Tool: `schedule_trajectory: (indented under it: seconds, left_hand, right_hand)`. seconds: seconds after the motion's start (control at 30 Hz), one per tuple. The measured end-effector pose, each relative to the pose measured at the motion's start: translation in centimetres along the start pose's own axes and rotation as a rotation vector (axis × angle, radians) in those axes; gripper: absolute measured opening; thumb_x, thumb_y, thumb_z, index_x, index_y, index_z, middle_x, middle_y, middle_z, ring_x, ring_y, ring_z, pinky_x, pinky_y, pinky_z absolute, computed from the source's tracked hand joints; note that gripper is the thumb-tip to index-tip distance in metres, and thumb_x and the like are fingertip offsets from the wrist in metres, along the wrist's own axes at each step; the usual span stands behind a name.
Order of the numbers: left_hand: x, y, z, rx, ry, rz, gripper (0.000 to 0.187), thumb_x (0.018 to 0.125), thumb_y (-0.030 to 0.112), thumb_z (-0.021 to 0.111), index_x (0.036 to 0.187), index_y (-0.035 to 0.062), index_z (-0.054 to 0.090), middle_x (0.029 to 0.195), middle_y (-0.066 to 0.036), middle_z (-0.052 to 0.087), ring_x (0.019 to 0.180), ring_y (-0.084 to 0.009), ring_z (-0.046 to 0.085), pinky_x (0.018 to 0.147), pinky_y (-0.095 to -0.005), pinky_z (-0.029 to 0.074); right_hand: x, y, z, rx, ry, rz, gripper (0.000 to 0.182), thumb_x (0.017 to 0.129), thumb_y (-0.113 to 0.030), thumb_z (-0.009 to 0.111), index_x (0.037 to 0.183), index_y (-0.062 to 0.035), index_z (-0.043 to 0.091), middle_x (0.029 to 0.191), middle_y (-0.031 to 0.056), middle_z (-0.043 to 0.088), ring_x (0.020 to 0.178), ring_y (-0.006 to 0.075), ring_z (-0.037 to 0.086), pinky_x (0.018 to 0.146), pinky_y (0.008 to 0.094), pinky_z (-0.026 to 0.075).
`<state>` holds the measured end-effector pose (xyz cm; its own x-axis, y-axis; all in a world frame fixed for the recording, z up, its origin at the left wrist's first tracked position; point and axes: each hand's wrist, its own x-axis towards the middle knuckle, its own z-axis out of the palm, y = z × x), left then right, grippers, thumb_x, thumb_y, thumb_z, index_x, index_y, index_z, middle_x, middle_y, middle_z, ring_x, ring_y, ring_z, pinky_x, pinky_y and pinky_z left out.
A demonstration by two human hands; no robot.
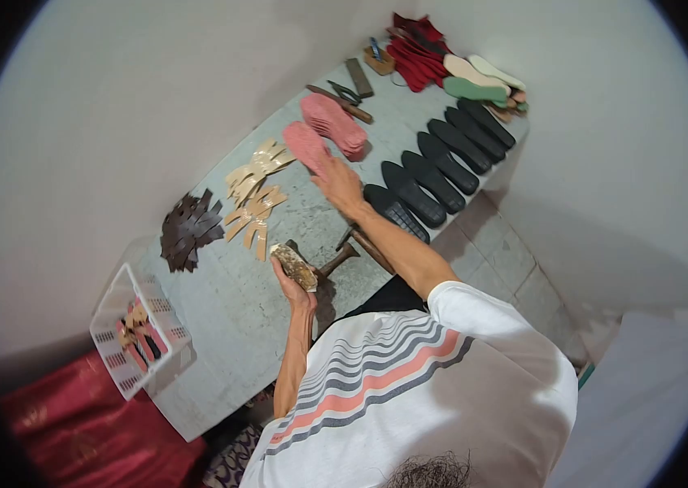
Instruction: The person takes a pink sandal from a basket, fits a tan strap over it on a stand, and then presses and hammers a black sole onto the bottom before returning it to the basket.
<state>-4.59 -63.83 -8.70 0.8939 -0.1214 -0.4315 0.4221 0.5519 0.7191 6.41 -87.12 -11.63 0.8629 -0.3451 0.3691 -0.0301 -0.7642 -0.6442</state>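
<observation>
My right hand (339, 185) is closed on the near end of a pink insole (305, 143), beside a stack of pink insoles (333, 124). In my left hand (296, 291) is a worn, brownish block (295, 267), held over the table. Just right of the block, a metal cobbler's anvil (338, 259) and a wooden handle (372, 250) lie near the table's front edge. Beige strap pieces (256, 213) spread out beyond my left hand. To the right of my right hand runs a row of black soles (421, 184).
Dark brown strips (189, 230) are piled at the left of the table (222, 325). A white plastic basket (139, 332) stands at its left end. Tools (344, 102), red material (417, 55) and green and cream insoles (478, 81) lie at the far end.
</observation>
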Motion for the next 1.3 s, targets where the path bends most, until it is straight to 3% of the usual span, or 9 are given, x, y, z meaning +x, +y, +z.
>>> schedule_trajectory:
  seconds: [0.17, 0.23, 0.3, 0.37, 0.47, 0.6, 0.7, 1.13, 1.3]
  left_hand:
    - [0.6, -0.2, 0.3, 0.034, 0.053, -0.005, 0.053, 0.106, 0.063, 0.048, 0.114, 0.0130, 0.062, 0.081, -0.002, 0.067, 0.057, -0.0184, 0.066, 0.048, -0.0319, 0.054]
    - [1.0, -0.5, -1.3, 0.051, 0.044, -0.037, 0.053, 0.108, 0.060, 0.045, 0.119, 0.0123, 0.063, 0.086, -0.002, 0.070, 0.061, -0.0170, 0.067, 0.052, -0.0307, 0.055]
    - [1.2, 0.1, -1.5, -0.006, -0.185, -0.051, 0.055, 0.110, 0.056, 0.041, 0.133, 0.0100, 0.060, 0.109, -0.005, 0.073, 0.087, -0.0185, 0.073, 0.075, -0.0340, 0.061]
    - [0.5, 1.2, -0.3, 0.022, -0.096, -0.045, 0.060, 0.112, 0.054, 0.038, 0.147, 0.0067, 0.051, 0.134, -0.009, 0.066, 0.120, -0.0212, 0.065, 0.103, -0.0399, 0.053]
    - [1.2, 2.3, -1.8, -0.009, -0.148, 0.041, 0.065, 0.112, 0.054, 0.038, 0.153, 0.0046, 0.045, 0.145, -0.010, 0.059, 0.136, -0.0235, 0.055, 0.116, -0.0426, 0.042]
    - [0.7, 3.1, -1.9, -0.039, -0.181, 0.107, 0.062, 0.111, 0.052, 0.044, 0.148, 0.0038, 0.050, 0.139, -0.010, 0.061, 0.128, -0.0212, 0.057, 0.114, -0.0366, 0.040]
    - [0.6, 2.8, -1.8, 0.154, -0.154, 0.152, 0.055, 0.110, 0.042, 0.052, 0.148, 0.0023, 0.049, 0.134, -0.008, 0.063, 0.121, -0.0182, 0.061, 0.106, -0.0345, 0.047]
    - [1.0, 3.7, -0.9, 0.179, -0.145, 0.114, 0.046, 0.109, 0.030, 0.060, 0.146, 0.0034, 0.052, 0.127, -0.006, 0.066, 0.113, -0.0146, 0.063, 0.096, -0.0313, 0.052]
    - [4.1, 3.9, -3.0, -0.037, -0.001, 0.093, 0.045, 0.107, 0.029, 0.061, 0.143, 0.0035, 0.054, 0.129, -0.008, 0.065, 0.114, -0.0172, 0.063, 0.097, -0.0339, 0.051]
  right_hand:
    - [-3.8, -6.9, -1.8, 0.230, 0.066, 0.161, 0.042, 0.105, -0.033, 0.059, 0.138, -0.0071, 0.054, 0.104, 0.0234, 0.070, 0.096, 0.0389, 0.071, 0.085, 0.0528, 0.055]
    - [-5.8, -10.5, -4.9, 0.675, -0.163, 0.286, 0.032, 0.109, -0.031, 0.052, 0.124, -0.0042, 0.058, 0.084, 0.0204, 0.071, 0.076, 0.0378, 0.073, 0.072, 0.0500, 0.056]
    - [-8.2, -12.8, -7.4, 0.726, -0.209, 0.331, 0.032, 0.109, -0.033, 0.052, 0.113, -0.0025, 0.059, 0.082, 0.0180, 0.072, 0.070, 0.0343, 0.073, 0.066, 0.0458, 0.055]
    - [-11.0, -13.5, -8.1, 0.729, -0.260, 0.369, 0.036, 0.108, -0.036, 0.053, 0.114, -0.0016, 0.060, 0.088, 0.0215, 0.073, 0.076, 0.0349, 0.074, 0.068, 0.0449, 0.055]
    - [-15.3, -12.6, -8.3, 0.714, -0.388, 0.438, 0.045, 0.109, -0.040, 0.054, 0.125, 0.0004, 0.061, 0.096, 0.0203, 0.072, 0.085, 0.0261, 0.069, 0.077, 0.0379, 0.053]
    - [-19.4, -10.2, -7.2, 0.587, -0.596, 0.343, 0.047, 0.110, -0.042, 0.052, 0.126, 0.0009, 0.062, 0.102, 0.0219, 0.072, 0.092, 0.0279, 0.069, 0.083, 0.0399, 0.052]
    - [-19.8, -10.4, -7.0, 0.538, -0.730, 0.326, 0.049, 0.110, -0.045, 0.048, 0.122, 0.0004, 0.061, 0.099, 0.0282, 0.071, 0.092, 0.0424, 0.071, 0.079, 0.0473, 0.051]
    - [-18.2, -10.0, -7.1, 0.514, -0.708, 0.307, 0.057, 0.109, -0.051, 0.051, 0.103, 0.0043, 0.065, 0.082, 0.0155, 0.065, 0.078, 0.0224, 0.060, 0.074, 0.0381, 0.049]
    - [-17.0, -9.8, -7.5, 0.526, -0.846, 0.586, 0.057, 0.106, -0.056, 0.055, 0.109, -0.0018, 0.070, 0.082, 0.0030, 0.061, 0.074, 0.0109, 0.059, 0.065, 0.0272, 0.050]
